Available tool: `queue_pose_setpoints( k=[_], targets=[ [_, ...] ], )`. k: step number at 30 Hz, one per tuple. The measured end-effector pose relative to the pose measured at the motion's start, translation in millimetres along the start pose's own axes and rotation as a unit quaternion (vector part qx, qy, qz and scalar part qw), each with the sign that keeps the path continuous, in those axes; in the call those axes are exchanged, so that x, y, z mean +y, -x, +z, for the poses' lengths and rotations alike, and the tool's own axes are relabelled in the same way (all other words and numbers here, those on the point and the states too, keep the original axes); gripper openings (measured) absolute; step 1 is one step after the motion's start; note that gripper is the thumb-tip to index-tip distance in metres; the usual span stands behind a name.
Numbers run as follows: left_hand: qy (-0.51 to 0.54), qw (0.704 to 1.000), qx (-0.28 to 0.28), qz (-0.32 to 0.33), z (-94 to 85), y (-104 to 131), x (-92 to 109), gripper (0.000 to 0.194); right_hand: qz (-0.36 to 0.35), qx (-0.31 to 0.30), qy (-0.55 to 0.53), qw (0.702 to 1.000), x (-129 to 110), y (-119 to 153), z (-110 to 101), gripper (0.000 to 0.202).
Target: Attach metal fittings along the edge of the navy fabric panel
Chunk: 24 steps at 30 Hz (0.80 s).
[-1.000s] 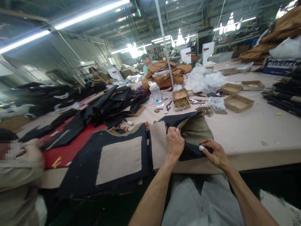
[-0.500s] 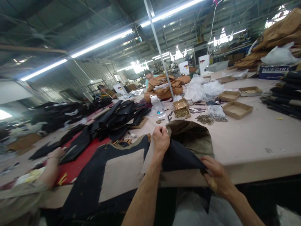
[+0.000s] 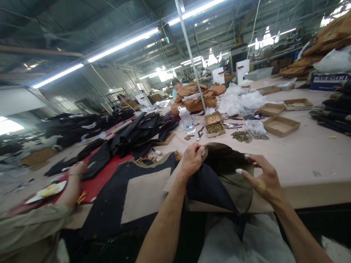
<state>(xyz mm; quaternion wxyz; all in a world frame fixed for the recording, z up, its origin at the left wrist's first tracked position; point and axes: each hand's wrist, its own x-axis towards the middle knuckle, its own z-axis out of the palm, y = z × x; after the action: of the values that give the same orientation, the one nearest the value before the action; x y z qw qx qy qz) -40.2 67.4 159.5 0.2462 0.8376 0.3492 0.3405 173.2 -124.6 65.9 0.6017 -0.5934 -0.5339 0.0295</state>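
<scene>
Nearest us, a dark cloth piece (image 3: 208, 186) drapes over the tabletop (image 3: 301, 160) edge; we judge it light, soft and floppy, best taken at an edge or corner. Our left hand (image 3: 193, 159) has its grip clamped on the upper edge, while our right hand (image 3: 261, 177) hovers with fingers apart just right of it. Beyond lie a bottle (image 3: 187, 118) and boxes of fasteners (image 3: 214, 126).

Garment factory: long cutting table (image 3: 301, 157), fabric piles (image 3: 137, 133), rivet boxes (image 3: 214, 126).
</scene>
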Motion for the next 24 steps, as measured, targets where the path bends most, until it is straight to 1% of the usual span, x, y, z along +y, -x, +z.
queue_pose_setpoints(
  k=[1, 2, 3, 4, 6, 7, 9, 12, 14, 16, 20, 22, 23, 24],
  targets=[
    [0.004, 1.000, -0.006, 0.007, 1.4, 2.0, 1.3, 0.025, -0.010, 0.026, 0.050, 0.998, 13.1, -12.3, 3.1, 0.055],
    [0.007, 1.000, -0.011, 0.013, 2.5, 3.6, 2.8, 0.025, -0.026, 0.022, 0.089, 0.995, 25.6, -24.2, 7.8, 0.063],
    [0.009, 1.000, -0.015, 0.017, 3.2, 5.0, 4.6, 0.025, -0.044, 0.003, 0.113, 0.993, 37.0, -35.2, 13.8, 0.066],
    [0.013, 1.000, -0.017, 0.020, 3.7, 6.5, 6.3, 0.025, -0.059, -0.027, 0.123, 0.990, 47.1, -45.0, 20.5, 0.062],
    [0.026, 0.999, -0.019, 0.022, 4.2, 11.3, 9.4, 0.026, -0.069, -0.080, 0.113, 0.988, 62.7, -60.3, 33.8, 0.046],
    [0.034, 0.999, -0.021, 0.020, 4.6, 15.2, 10.3, 0.026, -0.066, -0.093, 0.102, 0.988, 68.2, -65.8, 39.4, 0.040],
    [0.046, 0.999, -0.023, 0.012, 6.7, 27.3, 10.3, 0.026, -0.054, -0.089, 0.083, 0.991, 74.7, -73.4, 46.4, 0.034],
    [0.048, 0.999, -0.019, -0.004, 14.5, 56.4, 6.4, 0.026, -0.056, -0.072, 0.066, 0.994, 74.8, -79.9, 47.0, 0.034],
    [0.036, 0.999, -0.018, -0.013, 21.1, 80.0, 3.0, 0.025, -0.063, -0.070, 0.058, 0.994, 70.2, -83.7, 43.5, 0.036],
    [0.005, 0.999, -0.029, -0.025, 25.4, 102.7, 0.7, 0.028, -0.065, -0.070, 0.060, 0.994, 63.4, -88.2, 38.9, 0.036],
    [-0.081, 0.993, -0.064, -0.053, 22.9, 136.8, 0.2, 0.050, -0.066, -0.063, 0.074, 0.993, 49.2, -96.7, 29.3, 0.032],
    [-0.113, 0.989, -0.056, -0.072, 20.0, 151.4, 1.4, 0.052, -0.071, -0.066, 0.088, 0.991, 45.2, -99.1, 25.2, 0.032],
    [-0.125, 0.988, -0.040, -0.087, 19.9, 160.1, 2.2, 0.048, -0.077, -0.071, 0.095, 0.990, 44.3, -99.4, 23.3, 0.033],
    [-0.132, 0.985, -0.011, -0.109, 21.2, 170.2, 2.8, 0.043, -0.085, -0.076, 0.100, 0.988, 44.1, -99.1, 21.4, 0.034]
  ],
)
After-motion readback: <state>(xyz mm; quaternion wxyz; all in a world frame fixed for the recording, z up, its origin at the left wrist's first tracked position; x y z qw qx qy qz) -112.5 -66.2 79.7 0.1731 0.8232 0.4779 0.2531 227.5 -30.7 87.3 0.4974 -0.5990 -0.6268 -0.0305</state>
